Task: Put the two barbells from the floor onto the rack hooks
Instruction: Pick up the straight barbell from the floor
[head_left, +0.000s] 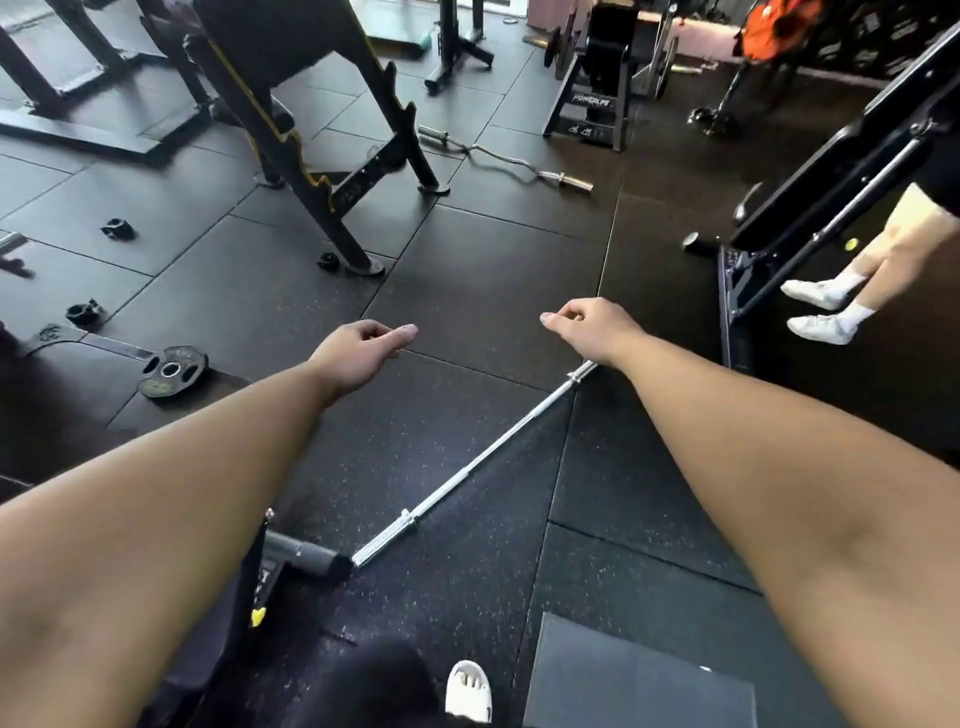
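A gym: rubber-tiled floor (493, 249), barbell (467, 473), weight plate (174, 371), notched rack (311, 130).

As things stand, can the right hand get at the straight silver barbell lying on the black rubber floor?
Probably yes. The right hand, empty and loosely curled, hangs above the far end of the straight silver barbell; nothing lies between them. It would likely need lowering to reach it.

I see 2 barbells: 1 straight barbell (483, 457) and 1 curl bar (506, 161); 1 weight plate (174, 371); 3 collars (118, 228).
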